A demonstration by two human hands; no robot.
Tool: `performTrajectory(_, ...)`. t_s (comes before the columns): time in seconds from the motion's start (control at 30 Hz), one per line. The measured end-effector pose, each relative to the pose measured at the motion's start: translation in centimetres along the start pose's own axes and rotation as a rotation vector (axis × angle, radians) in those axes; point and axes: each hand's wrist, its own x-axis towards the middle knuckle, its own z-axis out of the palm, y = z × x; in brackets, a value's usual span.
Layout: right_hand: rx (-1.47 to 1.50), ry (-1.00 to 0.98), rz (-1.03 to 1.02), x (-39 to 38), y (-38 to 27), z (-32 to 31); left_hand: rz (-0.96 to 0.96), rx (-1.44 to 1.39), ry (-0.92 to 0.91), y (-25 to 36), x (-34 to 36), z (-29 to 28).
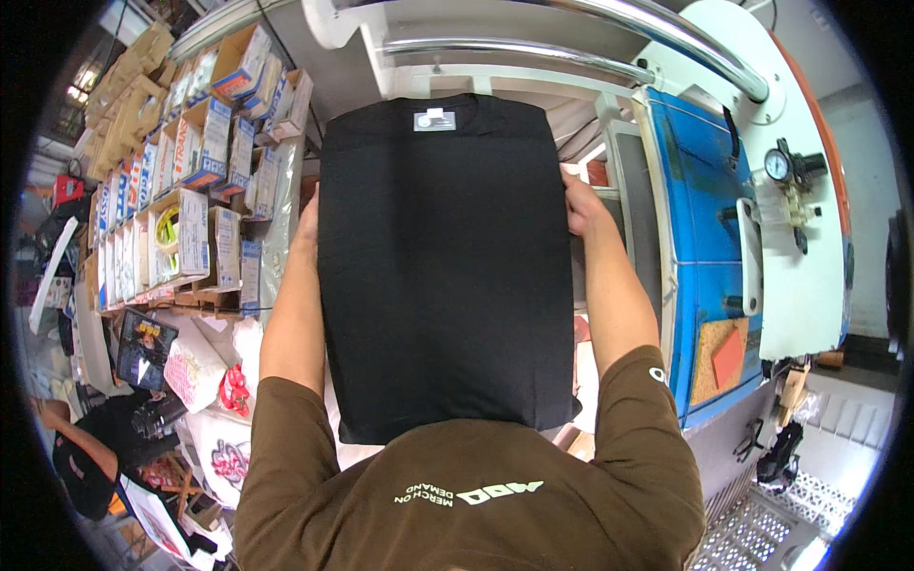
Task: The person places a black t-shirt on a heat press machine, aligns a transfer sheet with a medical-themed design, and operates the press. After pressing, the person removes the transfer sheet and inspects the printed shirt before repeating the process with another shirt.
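The black shirt [443, 276] lies flat before the person, its collar at the far end and its hem near the body, probably so the pale neck label [434, 122] marks which end is which. The left hand [310, 211] is at the shirt's left edge and the right hand [583, 207] at its right edge, nearer the collar than the hem; such opposed placing would likely even out the cloth. The left fingers are hidden behind the shirt and the right ones curl at its edge, so I cannot tell whether either set is clamped on it. Left of the shirt stand open cardboard boxes [208, 138], seemingly tiered so their contents show. Right of it are a blue panel [706, 228] and, farther out, a pressure gauge [778, 165], perhaps turned for easy reading.
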Motion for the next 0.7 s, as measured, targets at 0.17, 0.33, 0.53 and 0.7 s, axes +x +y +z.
performTrajectory(0.17, 0.000, 0.155, -0.309, 0.2, -0.8, 0.8, 0.293, 0.128, 0.256, 1.3, 2.6, -6.3)
performTrajectory(0.33, -0.066, 0.318, -0.495, 0.6, -1.1, -0.3, 0.363, 0.098, 0.247, 3.6, 0.2, -5.4)
performTrajectory(0.53, -0.190, 0.247, -0.493, 2.9, -0.9, -3.2, 0.402, 0.154, 0.322, 4.1, -1.4, -2.4)
performTrajectory(0.7, -0.112, 0.286, -0.502, 0.5, -1.2, -1.1, 0.432, -0.013, 0.307, 4.0, -1.2, -2.9)
